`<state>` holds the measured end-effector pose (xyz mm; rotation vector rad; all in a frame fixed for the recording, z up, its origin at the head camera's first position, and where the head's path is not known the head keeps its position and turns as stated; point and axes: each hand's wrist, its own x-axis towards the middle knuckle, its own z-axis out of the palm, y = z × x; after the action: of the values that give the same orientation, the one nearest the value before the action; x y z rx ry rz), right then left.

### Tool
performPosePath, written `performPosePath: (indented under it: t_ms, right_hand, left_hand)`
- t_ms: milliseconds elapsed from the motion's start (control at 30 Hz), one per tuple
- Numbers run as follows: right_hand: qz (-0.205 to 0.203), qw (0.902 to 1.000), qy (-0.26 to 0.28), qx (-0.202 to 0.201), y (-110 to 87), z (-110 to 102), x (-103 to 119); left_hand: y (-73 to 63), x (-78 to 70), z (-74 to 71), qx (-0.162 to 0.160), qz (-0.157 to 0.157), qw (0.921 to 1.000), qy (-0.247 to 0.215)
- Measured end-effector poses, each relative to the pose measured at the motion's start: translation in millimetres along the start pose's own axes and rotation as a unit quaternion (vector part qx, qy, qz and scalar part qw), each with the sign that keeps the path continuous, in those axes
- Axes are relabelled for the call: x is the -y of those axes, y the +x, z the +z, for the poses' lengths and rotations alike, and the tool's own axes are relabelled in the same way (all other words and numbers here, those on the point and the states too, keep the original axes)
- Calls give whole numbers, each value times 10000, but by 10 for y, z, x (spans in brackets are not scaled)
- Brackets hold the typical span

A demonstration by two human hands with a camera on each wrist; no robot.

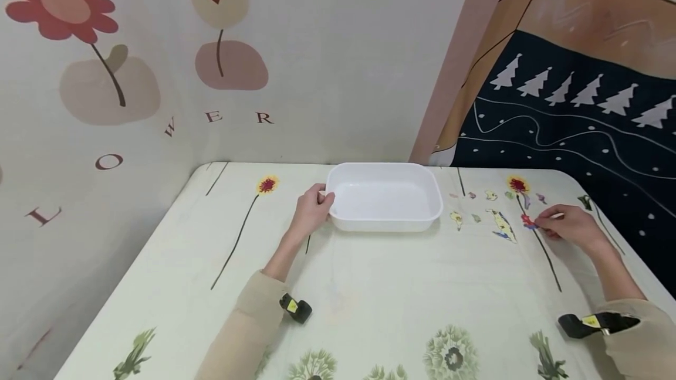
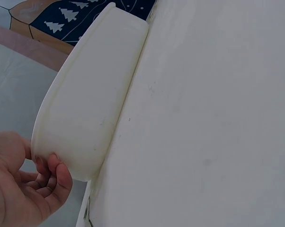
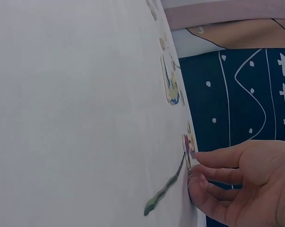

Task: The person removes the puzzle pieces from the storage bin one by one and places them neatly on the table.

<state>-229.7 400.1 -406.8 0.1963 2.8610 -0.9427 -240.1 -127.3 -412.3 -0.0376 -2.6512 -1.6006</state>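
A white rectangular plastic tub (image 1: 385, 226) stands near the far edge of the table. My left hand (image 1: 311, 210) grips its left end, fingers curled at the rim; the left wrist view shows the hand (image 2: 31, 184) at the near end of the tub (image 2: 85, 94). Farther right, my right hand (image 1: 573, 227) pinches a small red-and-blue flat piece (image 1: 528, 221), which looks like a sticker or cutout. The right wrist view shows the fingertips of this hand (image 3: 246, 182) at the edge of the piece (image 3: 186, 142), part of it hidden.
Between the tub and my right hand lie several small coloured flat pieces, among them a larger yellow-and-blue one (image 1: 503, 226). The tablecloth (image 1: 380, 286) has printed flowers and stems. A patterned curtain (image 1: 338, 63) hangs behind, and a dark cloth with white trees (image 1: 570, 128) at the right.
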Motion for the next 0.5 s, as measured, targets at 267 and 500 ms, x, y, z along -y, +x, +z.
performPosePath:
  t_ms: [267, 500]
  right_hand:
    - [-16, 9994, -168, -307, 12, 7, 128]
    - [-327, 9977, -253, -531, 53, 32, 235]
  left_hand:
    - [5, 10, -38, 41, 4, 10000, -77]
    - [15, -23, -96, -131, -65, 9996, 233]
